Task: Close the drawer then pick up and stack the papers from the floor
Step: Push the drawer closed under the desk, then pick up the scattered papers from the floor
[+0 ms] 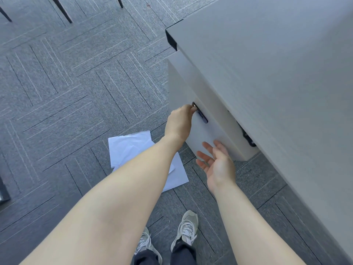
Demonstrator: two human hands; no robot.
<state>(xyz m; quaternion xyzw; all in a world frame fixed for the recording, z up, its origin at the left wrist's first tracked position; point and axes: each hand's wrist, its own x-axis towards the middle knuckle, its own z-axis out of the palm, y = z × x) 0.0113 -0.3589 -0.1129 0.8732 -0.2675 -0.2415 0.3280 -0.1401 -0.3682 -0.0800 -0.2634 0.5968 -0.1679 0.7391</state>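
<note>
Looming over the right of the view, the pale grey laminate desk top (pixel 267 64) hides most of the matching pale grey pedestal cabinet (pixel 179 87) beneath it, whose lower drawer (pixel 208 136) stands pulled out toward the person. On the grey patterned carpet tiles (pixel 66 83) lie the loose white paper sheets (pixel 129 148), overlapping, just left of the drawer and partly under the left forearm. The left hand (pixel 179 123) has its fingers curled closed around the dark slot handle (pixel 200 114) at the drawer's top edge, fingertips out of sight inside it. The right hand (pixel 217 163) is spread wide and flat, holding nothing, its fingers (pixel 207 147) touching or nearly touching the drawer front low down. Closing it well likely means pushing with the flat palm, square to the front, while the left hand lets go of the slot before the gap shuts, so no finger is pinched. The papers wait, well clear of both hands' fingertips.
</note>
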